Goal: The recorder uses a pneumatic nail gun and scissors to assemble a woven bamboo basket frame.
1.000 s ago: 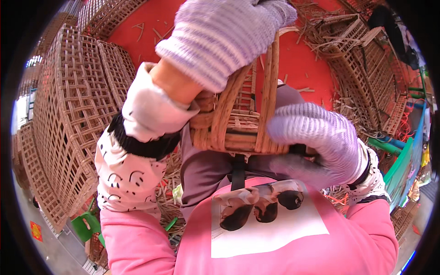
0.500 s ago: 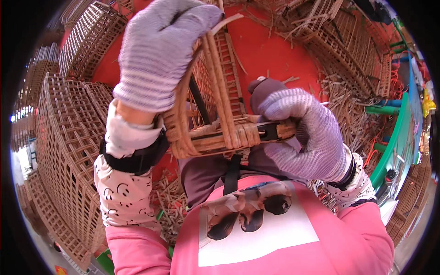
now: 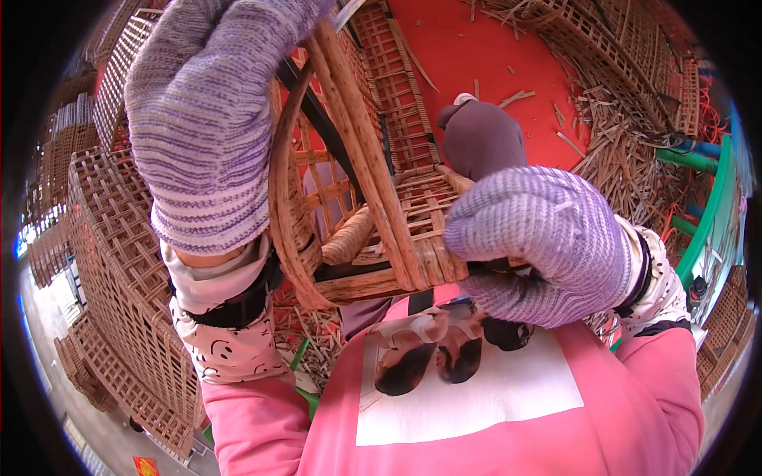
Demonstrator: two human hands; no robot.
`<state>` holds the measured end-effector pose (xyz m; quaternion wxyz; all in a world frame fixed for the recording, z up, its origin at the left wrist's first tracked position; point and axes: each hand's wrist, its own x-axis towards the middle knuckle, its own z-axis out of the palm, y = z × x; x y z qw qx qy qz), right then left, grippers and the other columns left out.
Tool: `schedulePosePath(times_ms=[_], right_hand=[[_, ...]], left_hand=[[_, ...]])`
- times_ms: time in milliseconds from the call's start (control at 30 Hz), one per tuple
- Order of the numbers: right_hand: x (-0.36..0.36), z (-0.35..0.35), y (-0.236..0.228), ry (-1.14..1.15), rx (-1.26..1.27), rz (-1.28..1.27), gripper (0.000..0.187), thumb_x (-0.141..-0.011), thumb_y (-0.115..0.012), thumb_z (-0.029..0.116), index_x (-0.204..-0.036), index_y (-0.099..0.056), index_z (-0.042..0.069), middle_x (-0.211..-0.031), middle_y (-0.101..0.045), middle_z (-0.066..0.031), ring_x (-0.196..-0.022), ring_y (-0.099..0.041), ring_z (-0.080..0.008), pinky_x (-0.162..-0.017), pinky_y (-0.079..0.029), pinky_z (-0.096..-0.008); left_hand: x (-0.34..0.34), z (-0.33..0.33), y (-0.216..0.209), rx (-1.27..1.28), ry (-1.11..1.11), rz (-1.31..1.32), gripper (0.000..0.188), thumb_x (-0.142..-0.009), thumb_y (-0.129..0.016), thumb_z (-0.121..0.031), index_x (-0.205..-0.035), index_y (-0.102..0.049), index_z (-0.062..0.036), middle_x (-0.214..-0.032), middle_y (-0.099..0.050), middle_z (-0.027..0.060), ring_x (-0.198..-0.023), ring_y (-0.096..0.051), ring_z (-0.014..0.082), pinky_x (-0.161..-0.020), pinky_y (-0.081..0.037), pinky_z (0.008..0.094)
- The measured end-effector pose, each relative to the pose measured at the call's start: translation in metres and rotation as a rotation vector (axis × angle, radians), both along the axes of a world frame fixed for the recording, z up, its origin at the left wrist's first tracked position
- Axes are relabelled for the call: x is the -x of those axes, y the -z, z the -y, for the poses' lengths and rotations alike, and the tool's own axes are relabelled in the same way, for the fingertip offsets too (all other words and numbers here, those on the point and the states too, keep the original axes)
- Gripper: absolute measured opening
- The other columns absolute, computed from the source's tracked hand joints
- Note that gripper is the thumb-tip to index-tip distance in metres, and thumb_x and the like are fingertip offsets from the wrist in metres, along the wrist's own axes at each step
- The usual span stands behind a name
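Note:
Both my hands wear striped purple-white knitted gloves. A rattan basket [image 3: 429,266], partly woven over dark flat bars, tilts between them above my lap. My left hand [image 3: 210,119] is closed at the basket's upper left; its fingertips run toward the top edge and are partly hidden. A pale cane strip end [image 3: 347,14] sticks out beside them. At the near right corner my right hand [image 3: 548,246] is closed round the frame, thumb below and fingers above. A dark bar end shows between them.
Large woven baskets [image 3: 127,262] are stacked at my left, others [image 3: 619,55] at the far right. Cane offcuts [image 3: 607,159] lie heaped on the red floor covering [image 3: 476,47]. A green curved rail [image 3: 710,230] stands at my right. My bent knee [image 3: 484,139] is beyond the right hand.
The basket has come nearer and turned, so more of its woven inside shows. My left hand has moved left and looks larger; my right hand has rolled over, its back now upward.

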<state>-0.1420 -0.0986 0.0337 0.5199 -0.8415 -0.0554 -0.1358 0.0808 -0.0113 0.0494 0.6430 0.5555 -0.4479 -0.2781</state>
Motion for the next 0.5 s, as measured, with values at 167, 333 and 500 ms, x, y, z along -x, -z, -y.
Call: schedulePosePath(times_ms=[167,333,500], right_hand=[[-0.009,-0.003,-0.009,-0.126,0.073,-0.115,0.033,-0.072,-0.073,0.011,-0.099,-0.056,0.001,-0.09,-0.06,-0.015,-0.081,-0.061,-0.0348,-0.07,-0.051,-0.0382],[0.003,0.002,-0.009,0.02,0.236,-0.099,0.039,-0.075,-0.071,0.019,-0.104,-0.054,-0.001,-0.098,-0.058,-0.0194,-0.087,-0.06,-0.0358,-0.073,-0.051,-0.0387],[0.001,0.002,-0.009,0.006,0.32,-0.065,0.042,-0.073,-0.072,0.023,-0.101,-0.054,-0.002,-0.08,-0.059,-0.0164,-0.071,-0.06,-0.0353,-0.062,-0.049,-0.0415]], left_hand=[[-0.008,-0.003,-0.003,0.032,0.053,0.107,0.021,-0.089,-0.056,-0.013,-0.102,-0.06,0.0028,-0.093,-0.064,0.0126,-0.098,-0.061,0.0235,-0.092,-0.045,0.0338],[-0.006,0.0,-0.004,-0.033,0.003,0.774,0.021,-0.09,-0.055,-0.013,-0.103,-0.06,0.0031,-0.094,-0.064,0.0132,-0.097,-0.061,0.0234,-0.093,-0.045,0.0337],[0.002,0.006,0.005,0.076,0.043,0.187,0.022,-0.09,-0.054,-0.013,-0.104,-0.059,0.0034,-0.098,-0.063,0.0153,-0.099,-0.061,0.025,-0.095,-0.044,0.0363]])
